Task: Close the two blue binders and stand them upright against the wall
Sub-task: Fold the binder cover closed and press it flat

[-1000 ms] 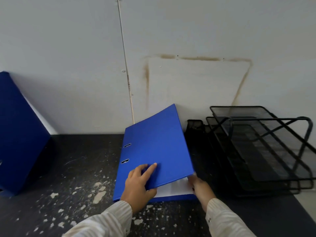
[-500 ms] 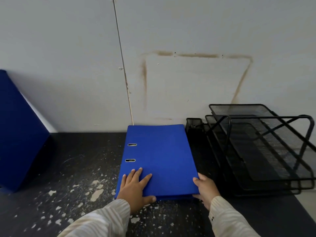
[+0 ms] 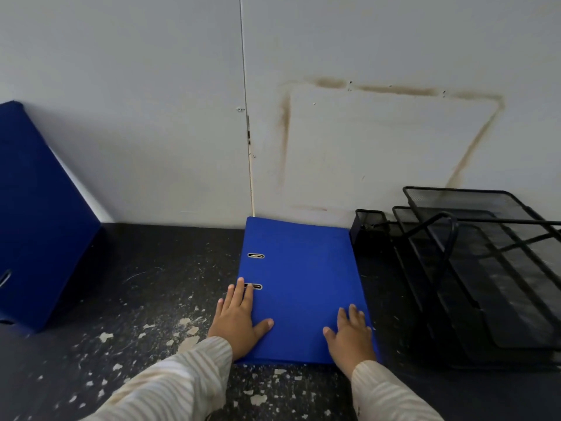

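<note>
A bright blue binder (image 3: 300,275) lies flat and closed on the dark desk, its far edge touching the white wall (image 3: 182,117). My left hand (image 3: 236,320) rests flat on its near left part, fingers straight and reaching the lower spine slot. Flat on the binder's near right corner lies my right hand (image 3: 349,335), fingers straight. A second, darker blue binder (image 3: 36,214) stands at the far left, leaning against the wall, partly cut off by the frame edge.
A black wire mesh tray rack (image 3: 473,268) stands right beside the flat binder, against the wall. The dark desk (image 3: 151,284) has chipped white patches between the two binders and along its near part.
The binder's cover came down from half open to fully closed. Both hands then shifted onto the top of the cover and now lie flat on it.
</note>
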